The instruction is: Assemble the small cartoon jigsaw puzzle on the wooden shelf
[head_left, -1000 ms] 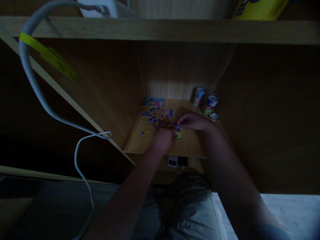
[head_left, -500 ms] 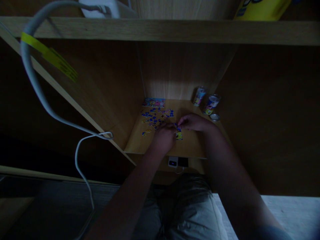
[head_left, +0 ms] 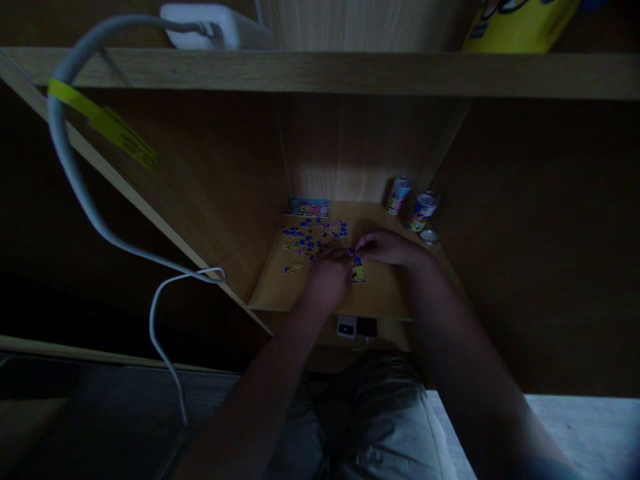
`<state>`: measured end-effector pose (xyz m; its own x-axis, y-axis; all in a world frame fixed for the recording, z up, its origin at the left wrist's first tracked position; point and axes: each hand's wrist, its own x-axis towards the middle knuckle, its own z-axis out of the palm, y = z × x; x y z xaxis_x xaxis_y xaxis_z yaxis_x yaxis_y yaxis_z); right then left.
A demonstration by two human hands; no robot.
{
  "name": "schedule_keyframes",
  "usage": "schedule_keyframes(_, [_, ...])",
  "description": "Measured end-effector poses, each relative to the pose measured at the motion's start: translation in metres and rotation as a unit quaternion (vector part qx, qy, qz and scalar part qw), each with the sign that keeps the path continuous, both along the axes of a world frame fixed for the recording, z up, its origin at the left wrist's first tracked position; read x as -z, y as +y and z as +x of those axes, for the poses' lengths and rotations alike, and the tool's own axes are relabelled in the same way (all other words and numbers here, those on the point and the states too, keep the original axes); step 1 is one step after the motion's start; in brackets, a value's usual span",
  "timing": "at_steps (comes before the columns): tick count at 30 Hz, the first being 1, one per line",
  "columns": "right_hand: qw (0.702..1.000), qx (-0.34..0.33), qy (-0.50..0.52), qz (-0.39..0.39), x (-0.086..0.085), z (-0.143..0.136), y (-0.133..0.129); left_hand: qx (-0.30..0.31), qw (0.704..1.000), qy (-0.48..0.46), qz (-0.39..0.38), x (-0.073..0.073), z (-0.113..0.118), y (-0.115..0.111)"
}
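On the dim wooden shelf, a small joined section of jigsaw puzzle (head_left: 358, 273) lies flat, yellow low down and blue higher up. My left hand (head_left: 330, 270) is bent over its left side, fingers curled against the edge and partly hidden by the back of the hand. At the top edge, my right hand (head_left: 384, 245) has thumb and forefinger pinched together at a blue puzzle piece (head_left: 357, 253), mostly covered by the fingertips. Loose puzzle pieces (head_left: 306, 233), largely blue with some yellow, are spread to the left and beyond my left hand.
A cartoon picture card (head_left: 309, 208) rests at the back left. Two printed cans (head_left: 399, 195) stand at the back right beside a round lid (head_left: 429, 237). Overhead runs a shelf board (head_left: 320, 72) bearing a white adapter (head_left: 215, 28). Its cable (head_left: 75, 170) loops down the left.
The view has tipped slightly, so everything sits a little lower. Both hands keep their place at the puzzle section, with hardly any visible finger movement.
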<state>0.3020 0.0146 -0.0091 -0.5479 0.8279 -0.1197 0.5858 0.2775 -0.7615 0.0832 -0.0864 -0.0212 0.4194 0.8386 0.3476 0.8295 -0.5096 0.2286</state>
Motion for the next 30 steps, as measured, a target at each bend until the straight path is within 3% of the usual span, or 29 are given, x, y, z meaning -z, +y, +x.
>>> schedule_keyframes(5, [0.98,0.062,0.008,0.19,0.013,-0.012,0.008,-0.003,1.0,0.0,0.01,0.001,0.0,0.0])
schedule_keyframes(9, [0.952,0.053,-0.035,0.298,0.025,-0.026,0.013,0.001,1.0,-0.004,0.012,0.003,0.0,0.001])
schedule_keyframes(15, [0.938,0.064,-0.124,0.317,0.035,-0.036,0.015,0.009,1.0,-0.002,0.002,0.003,0.0,0.001])
schedule_keyframes(30, [0.935,0.071,-0.113,0.328,0.037,-0.03,0.019,-0.011,0.999,-0.018,0.025,-0.002,-0.002,0.007])
